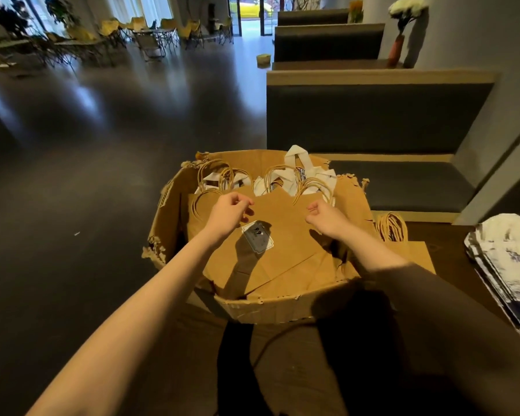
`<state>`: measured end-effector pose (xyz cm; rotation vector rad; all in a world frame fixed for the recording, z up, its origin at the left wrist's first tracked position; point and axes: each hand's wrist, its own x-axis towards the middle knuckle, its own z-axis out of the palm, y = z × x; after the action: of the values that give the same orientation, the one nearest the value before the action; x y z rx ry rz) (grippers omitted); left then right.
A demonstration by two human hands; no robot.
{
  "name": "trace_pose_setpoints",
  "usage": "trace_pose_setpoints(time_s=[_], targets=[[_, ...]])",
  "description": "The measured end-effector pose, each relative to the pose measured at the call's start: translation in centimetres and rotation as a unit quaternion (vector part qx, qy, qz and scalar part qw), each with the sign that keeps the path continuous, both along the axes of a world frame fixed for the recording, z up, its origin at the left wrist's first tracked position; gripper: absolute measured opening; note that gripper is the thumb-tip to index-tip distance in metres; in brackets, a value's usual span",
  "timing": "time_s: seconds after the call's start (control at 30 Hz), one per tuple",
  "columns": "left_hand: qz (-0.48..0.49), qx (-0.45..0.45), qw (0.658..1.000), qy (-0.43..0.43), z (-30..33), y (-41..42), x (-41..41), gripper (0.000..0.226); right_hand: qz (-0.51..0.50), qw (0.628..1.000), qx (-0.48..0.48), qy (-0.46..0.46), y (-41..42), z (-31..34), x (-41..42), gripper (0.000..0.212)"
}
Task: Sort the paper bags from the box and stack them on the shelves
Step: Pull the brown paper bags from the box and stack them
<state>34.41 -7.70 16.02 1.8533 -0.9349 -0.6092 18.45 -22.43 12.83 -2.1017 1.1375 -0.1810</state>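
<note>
A torn cardboard box (168, 235) stands in front of me, full of bags. On top lies a flat brown paper bag (288, 244) with a small label (257, 237). Behind it stand more brown bags with twine handles (219, 172) and white bags (296, 159). My left hand (228, 216) hovers over the top bag's upper left part, fingers loosely curled near its top edge. My right hand (327, 219) hovers over its upper right part, fingers loosely curled too. Both cast shadows on the bag, and neither plainly grips anything.
Right of the box, flat brown bags (415, 253) lie with their handles (391, 226) up. A stack of white and blue printed bags (505, 265) sits at the far right. Dark booth benches (373, 115) rise behind the box. Dark open floor (87, 175) spreads to the left.
</note>
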Motion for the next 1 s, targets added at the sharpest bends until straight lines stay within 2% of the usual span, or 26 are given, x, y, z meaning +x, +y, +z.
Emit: trace_pose_setpoints(time_s=[0.2, 0.4, 0.57, 0.63, 0.67, 0.7, 0.77, 0.8, 0.83, 0.93, 1.0], targets=[[0.020, 0.021, 0.999, 0.025, -1.9, -1.9, 1.9, 0.018, 0.002, 0.999, 0.025, 0.045, -2.1, -2.8, 2.6, 0.054], [0.019, 0.036, 0.998, 0.044, -3.1, -2.5, 3.8, 0.020, -0.048, 0.998, 0.042, 0.026, -2.8, -4.4, 4.3, 0.056], [0.017, 0.038, 0.998, 0.040, -3.3, -2.4, 4.5, 0.018, -0.093, 0.995, 0.014, -0.014, -2.9, -4.0, 4.7, 0.058], [0.014, 0.035, 0.999, 0.025, -3.2, -2.3, 5.0, 0.013, -0.086, 0.996, -0.024, -0.015, -2.7, -3.0, 4.8, 0.048], [0.013, 0.033, 0.999, 0.010, -3.0, -2.2, 5.2, 0.012, -0.087, 0.995, -0.036, -0.010, -2.6, -2.3, 4.8, 0.032], [0.013, 0.034, 0.999, -0.014, -2.8, -2.2, 5.4, 0.015, -0.080, 0.995, -0.050, -0.016, -2.5, -1.8, 4.7, 0.009], [0.025, 0.048, 0.993, -0.103, -2.3, -2.0, 5.7, 0.031, -0.081, 0.993, -0.085, -0.024, -2.2, -0.3, 4.7, 0.030], [0.032, 0.053, 0.986, -0.154, -2.0, -1.9, 5.8, 0.040, -0.094, 0.991, -0.090, -0.035, -2.1, 0.5, 4.6, 0.025], [0.034, 0.054, 0.980, -0.189, -1.7, -1.7, 6.0, 0.049, -0.095, 0.990, -0.096, -0.049, -1.7, 1.3, 4.4, 0.011], [0.012, 0.056, 0.978, -0.199, -1.0, -1.3, 6.4, 0.070, -0.068, 0.986, -0.113, -0.102, -0.8, 4.3, 3.7, 0.013], [-0.013, 0.069, 0.982, -0.173, -0.5, -1.0, 6.6, 0.070, -0.032, 0.984, -0.125, -0.126, 0.1, 6.4, 3.0, 0.014]])
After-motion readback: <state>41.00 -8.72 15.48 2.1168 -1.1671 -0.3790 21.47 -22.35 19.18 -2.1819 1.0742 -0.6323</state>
